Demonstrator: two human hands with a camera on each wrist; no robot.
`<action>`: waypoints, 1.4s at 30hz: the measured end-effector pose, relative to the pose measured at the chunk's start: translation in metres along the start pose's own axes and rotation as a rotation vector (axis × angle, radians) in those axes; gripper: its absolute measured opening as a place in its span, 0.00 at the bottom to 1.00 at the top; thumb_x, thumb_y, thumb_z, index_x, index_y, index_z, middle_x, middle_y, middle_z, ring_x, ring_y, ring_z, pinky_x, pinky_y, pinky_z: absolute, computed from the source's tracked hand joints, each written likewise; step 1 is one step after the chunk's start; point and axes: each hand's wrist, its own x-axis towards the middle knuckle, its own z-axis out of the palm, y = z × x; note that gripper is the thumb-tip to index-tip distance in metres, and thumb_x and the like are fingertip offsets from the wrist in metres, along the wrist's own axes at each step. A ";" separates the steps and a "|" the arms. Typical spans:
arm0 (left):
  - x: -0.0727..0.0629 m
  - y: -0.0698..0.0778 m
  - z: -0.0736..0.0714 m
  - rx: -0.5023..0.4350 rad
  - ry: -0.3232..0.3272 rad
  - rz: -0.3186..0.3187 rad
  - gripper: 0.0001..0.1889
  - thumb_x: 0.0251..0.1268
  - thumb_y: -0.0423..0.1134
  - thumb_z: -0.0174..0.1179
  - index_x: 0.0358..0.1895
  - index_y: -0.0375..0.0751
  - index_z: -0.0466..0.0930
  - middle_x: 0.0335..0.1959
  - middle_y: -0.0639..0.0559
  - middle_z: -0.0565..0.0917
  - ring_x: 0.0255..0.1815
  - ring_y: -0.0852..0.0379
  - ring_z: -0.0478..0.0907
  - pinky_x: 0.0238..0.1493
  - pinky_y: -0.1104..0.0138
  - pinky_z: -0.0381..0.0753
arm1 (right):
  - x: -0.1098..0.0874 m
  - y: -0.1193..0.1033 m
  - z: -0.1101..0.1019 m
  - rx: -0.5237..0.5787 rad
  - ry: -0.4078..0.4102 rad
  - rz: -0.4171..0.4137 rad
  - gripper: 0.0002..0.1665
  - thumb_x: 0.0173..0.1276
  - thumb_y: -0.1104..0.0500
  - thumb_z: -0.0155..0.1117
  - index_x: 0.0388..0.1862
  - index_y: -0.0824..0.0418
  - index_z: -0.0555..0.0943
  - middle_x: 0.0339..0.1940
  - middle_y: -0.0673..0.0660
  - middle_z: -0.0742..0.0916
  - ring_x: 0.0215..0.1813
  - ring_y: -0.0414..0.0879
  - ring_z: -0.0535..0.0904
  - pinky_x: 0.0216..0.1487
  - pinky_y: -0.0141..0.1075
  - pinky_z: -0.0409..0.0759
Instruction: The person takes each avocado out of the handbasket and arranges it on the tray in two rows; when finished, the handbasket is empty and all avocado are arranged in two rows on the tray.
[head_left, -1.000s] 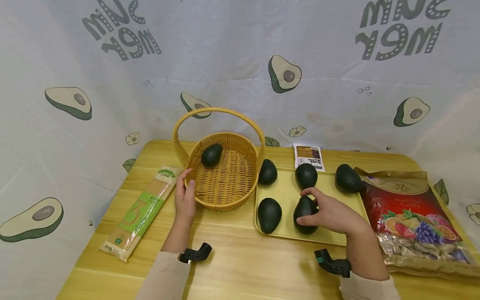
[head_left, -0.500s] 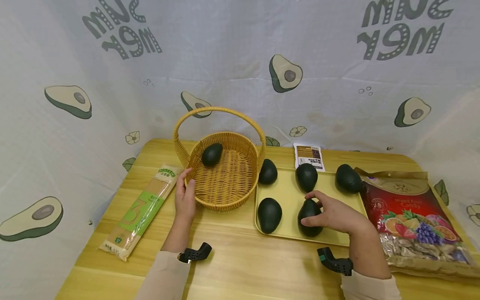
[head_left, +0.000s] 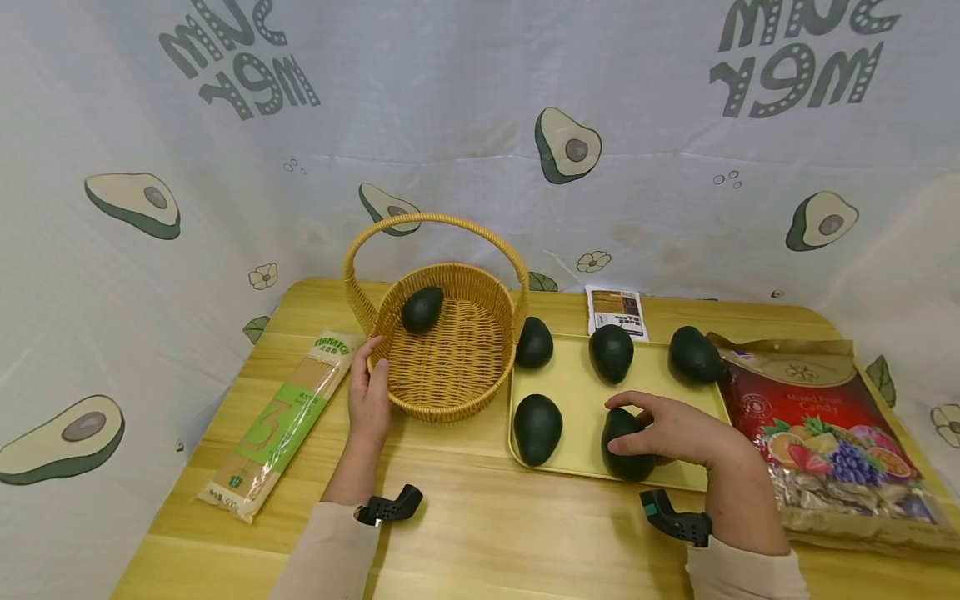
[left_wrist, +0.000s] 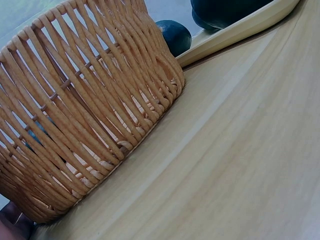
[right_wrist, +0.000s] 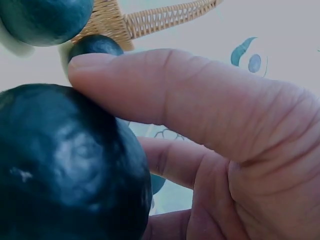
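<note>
In the head view my right hand [head_left: 667, 429] curls thumb and fingers around a dark green avocado [head_left: 622, 454] at the near right of a pale yellow tray [head_left: 577, 400]. The right wrist view shows the thumb along the edge of this avocado [right_wrist: 65, 165], with other fingers partly hidden behind. My left hand [head_left: 369, 404] rests against the left side of a round wicker basket [head_left: 442, 400], fingers fairly straight along its wall. One avocado [head_left: 422, 310] lies inside that basket. In the left wrist view the basket [left_wrist: 90, 105] stands on the wooden table, and the hand barely shows.
Several more avocados sit on the tray, such as one at its near left [head_left: 537, 429]. A noodle packet [head_left: 281, 425] lies left of the basket. A red candy bag [head_left: 817, 433] is at the right, and a small white packet [head_left: 617, 313] lies behind the tray.
My right hand and its avocado have shifted slightly right and nearer to me on the tray. The left hand and basket have stayed put.
</note>
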 end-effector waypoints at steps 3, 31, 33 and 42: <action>0.000 0.000 0.000 0.001 0.003 0.000 0.22 0.81 0.37 0.42 0.72 0.38 0.65 0.81 0.47 0.58 0.83 0.50 0.50 0.80 0.49 0.51 | -0.001 -0.001 0.000 0.009 -0.008 0.000 0.43 0.65 0.48 0.73 0.74 0.60 0.68 0.52 0.65 0.84 0.40 0.50 0.83 0.40 0.44 0.83; 0.002 0.000 0.001 -0.014 0.006 -0.006 0.22 0.81 0.34 0.42 0.73 0.37 0.65 0.81 0.46 0.59 0.82 0.51 0.51 0.81 0.51 0.51 | -0.003 -0.007 0.002 -0.032 0.017 0.010 0.41 0.65 0.46 0.73 0.72 0.60 0.70 0.50 0.63 0.84 0.36 0.49 0.79 0.36 0.43 0.79; 0.002 0.000 0.001 -0.017 0.005 -0.003 0.21 0.81 0.34 0.42 0.73 0.37 0.65 0.80 0.46 0.60 0.82 0.51 0.52 0.80 0.50 0.52 | -0.003 -0.007 0.002 -0.031 0.021 0.011 0.41 0.65 0.46 0.73 0.72 0.60 0.69 0.49 0.62 0.84 0.34 0.49 0.78 0.35 0.43 0.78; 0.001 -0.001 0.000 -0.013 0.005 0.004 0.22 0.81 0.34 0.42 0.73 0.36 0.65 0.81 0.45 0.59 0.83 0.50 0.50 0.81 0.50 0.50 | -0.003 -0.009 0.004 -0.080 0.046 0.012 0.39 0.65 0.44 0.72 0.68 0.60 0.71 0.45 0.59 0.85 0.31 0.49 0.76 0.33 0.42 0.76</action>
